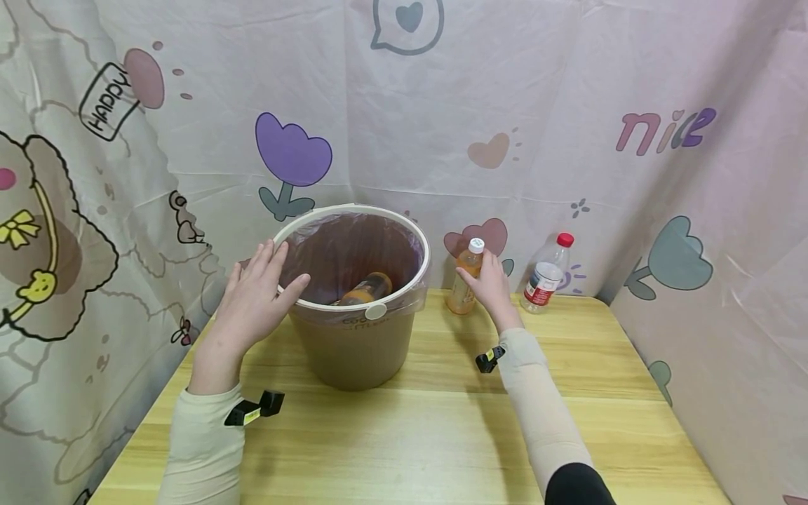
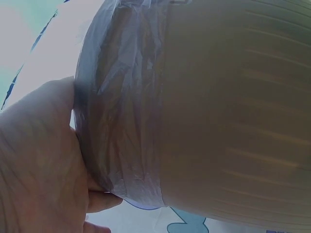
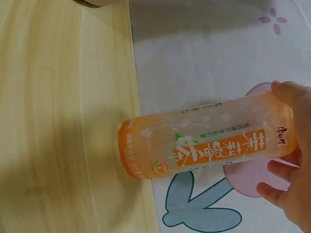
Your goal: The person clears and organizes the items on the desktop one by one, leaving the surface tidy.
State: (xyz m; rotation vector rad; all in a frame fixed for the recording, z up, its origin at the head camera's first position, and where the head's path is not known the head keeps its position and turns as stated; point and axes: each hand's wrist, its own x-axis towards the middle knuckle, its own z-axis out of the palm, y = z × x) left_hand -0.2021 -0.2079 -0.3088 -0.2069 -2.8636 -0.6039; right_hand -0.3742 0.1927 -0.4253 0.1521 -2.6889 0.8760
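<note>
A brown bin (image 1: 353, 351) with a white rim and a clear plastic liner (image 2: 131, 102) stands left of centre on the table. My left hand (image 1: 252, 308) rests at the bin's left rim, fingers straight and spread, thumb reaching over the edge. To the right of the bin, my right hand (image 1: 495, 291) grips an orange-labelled drink bottle (image 3: 204, 136) around its upper part, below the white cap (image 1: 476, 245). The bottle stands nearly upright near the table's back edge. Inside the bin lies a dark-and-orange bottle (image 1: 369, 289).
A clear plastic bottle (image 1: 543, 280) with a red cap and red-and-white label stands just right of my right hand. Behind the wooden table (image 1: 429, 435) hangs a printed cloth (image 1: 404, 140), which also closes off both sides.
</note>
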